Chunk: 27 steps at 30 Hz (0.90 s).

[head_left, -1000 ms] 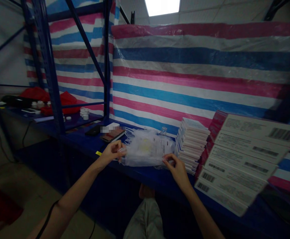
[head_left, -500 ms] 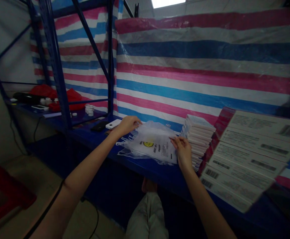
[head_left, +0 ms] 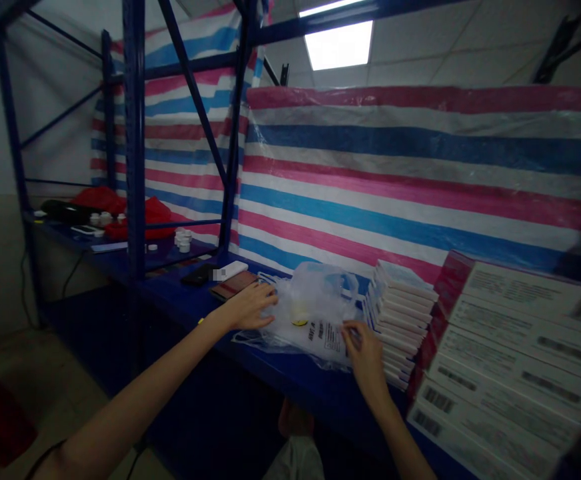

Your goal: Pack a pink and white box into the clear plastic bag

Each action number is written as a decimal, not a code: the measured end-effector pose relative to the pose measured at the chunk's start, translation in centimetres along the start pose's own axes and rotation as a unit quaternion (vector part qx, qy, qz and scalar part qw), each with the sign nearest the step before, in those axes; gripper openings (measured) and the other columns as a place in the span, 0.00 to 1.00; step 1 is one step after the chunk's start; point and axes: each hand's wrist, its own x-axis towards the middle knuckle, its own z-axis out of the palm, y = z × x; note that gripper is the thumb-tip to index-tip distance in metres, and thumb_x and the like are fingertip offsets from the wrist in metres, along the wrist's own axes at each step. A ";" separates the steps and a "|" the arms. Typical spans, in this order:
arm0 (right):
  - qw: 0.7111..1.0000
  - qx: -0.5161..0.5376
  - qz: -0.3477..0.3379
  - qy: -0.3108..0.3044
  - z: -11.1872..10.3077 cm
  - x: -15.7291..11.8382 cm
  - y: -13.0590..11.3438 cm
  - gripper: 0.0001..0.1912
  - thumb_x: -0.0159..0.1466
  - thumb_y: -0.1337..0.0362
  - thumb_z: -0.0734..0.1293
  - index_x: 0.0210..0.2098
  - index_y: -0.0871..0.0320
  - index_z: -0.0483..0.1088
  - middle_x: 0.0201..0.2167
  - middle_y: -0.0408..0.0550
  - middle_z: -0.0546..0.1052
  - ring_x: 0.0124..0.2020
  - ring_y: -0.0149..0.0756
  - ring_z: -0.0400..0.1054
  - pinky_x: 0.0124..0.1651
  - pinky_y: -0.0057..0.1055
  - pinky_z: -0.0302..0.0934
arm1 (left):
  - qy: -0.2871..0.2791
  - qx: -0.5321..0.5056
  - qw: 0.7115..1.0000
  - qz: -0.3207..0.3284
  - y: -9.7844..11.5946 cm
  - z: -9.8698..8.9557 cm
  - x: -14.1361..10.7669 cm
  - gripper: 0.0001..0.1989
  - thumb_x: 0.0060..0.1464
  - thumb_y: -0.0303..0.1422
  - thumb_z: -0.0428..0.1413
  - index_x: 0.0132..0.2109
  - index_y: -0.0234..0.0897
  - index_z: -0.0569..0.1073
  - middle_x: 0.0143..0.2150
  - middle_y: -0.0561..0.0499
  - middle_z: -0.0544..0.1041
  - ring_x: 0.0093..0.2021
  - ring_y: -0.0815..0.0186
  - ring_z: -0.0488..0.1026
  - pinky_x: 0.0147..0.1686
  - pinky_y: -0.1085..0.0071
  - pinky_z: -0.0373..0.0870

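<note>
A translucent white plastic bag (head_left: pixel 315 313) with a yellow print and black lettering lies on the blue shelf, its upper part puffed up and crumpled. My left hand (head_left: pixel 253 307) is at the bag's left side with its fingers spread; whether they press on the film is hard to see. At the bag's right edge, my right hand (head_left: pixel 363 347) pinches the film between thumb and fingertips. Beyond my left hand lie a brown flat case (head_left: pixel 233 285), a white device (head_left: pixel 230 270) and a black phone-like object (head_left: pixel 198 274).
Right of the bag stands a stack of thin pale boxes (head_left: pixel 403 320), and beside it larger white boxes with barcodes (head_left: pixel 510 360). A striped sheet (head_left: pixel 370 200) hangs behind the blue shelf (head_left: pixel 265 367). White jars (head_left: pixel 183 240) stand farther left, past a blue upright post (head_left: pixel 135 147).
The view has tilted up. My left hand has gone from closed fingers at the bag's top left to spread fingers lower down. The bag's upper part has puffed up; my right hand stays at its edge.
</note>
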 end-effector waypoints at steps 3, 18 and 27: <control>0.996 -0.054 0.060 -0.039 0.7 -1.6 2.3 0.25 0.53 0.55 0.63 0.46 0.62 0.60 0.28 0.49 0.70 0.30 0.40 0.68 0.36 0.40 0.65 | -0.099 -0.082 0.990 -0.050 0.4 0.4 -0.4 0.18 0.56 0.46 0.45 0.44 0.40 0.70 0.40 0.49 0.72 0.41 0.62 0.69 0.43 0.67 0.61; 0.885 -0.457 -0.052 -0.072 1.6 -3.6 -2.8 0.29 0.61 0.66 0.55 0.61 0.62 0.48 0.58 0.61 0.58 0.52 0.53 0.59 0.45 0.47 0.60 | -0.021 -0.238 0.936 -0.258 4.3 8.5 10.0 0.27 0.50 0.27 0.52 0.58 0.34 0.57 0.60 0.40 0.58 0.60 0.56 0.54 0.55 0.60 0.56; 0.863 -0.467 -0.071 -0.179 1.4 1.0 -6.9 0.29 0.61 0.68 0.54 0.62 0.62 0.49 0.60 0.59 0.55 0.62 0.53 0.42 0.59 0.54 0.35 | -0.199 -0.150 0.954 -0.165 6.1 8.6 8.7 0.24 0.47 0.35 0.56 0.52 0.33 0.65 0.63 0.33 0.51 0.64 0.46 0.42 0.56 0.41 0.38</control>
